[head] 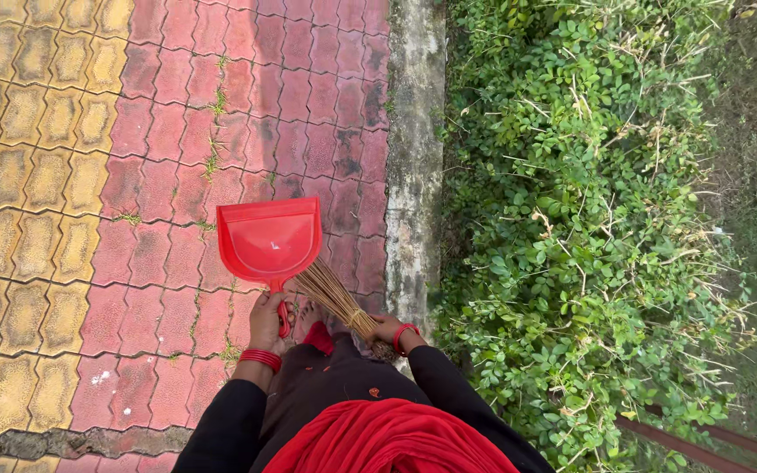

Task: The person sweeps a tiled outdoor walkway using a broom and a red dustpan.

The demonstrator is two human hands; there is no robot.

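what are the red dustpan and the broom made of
Dustpan: likely moulded plastic, going by its smooth, evenly red, slightly glossy surface. Broom: apparently thin dried plant sticks, tan and stiff, bound into a bundle near the right hand.

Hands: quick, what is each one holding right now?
Left hand: closed on the red dustpan handle.
Right hand: closed on the stick broom.

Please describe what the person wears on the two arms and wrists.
Both arms are covered by long black sleeves that end at the wrists. The left hand has red bangles at its wrist. The right hand also has a red bangle. No gloves are worn.
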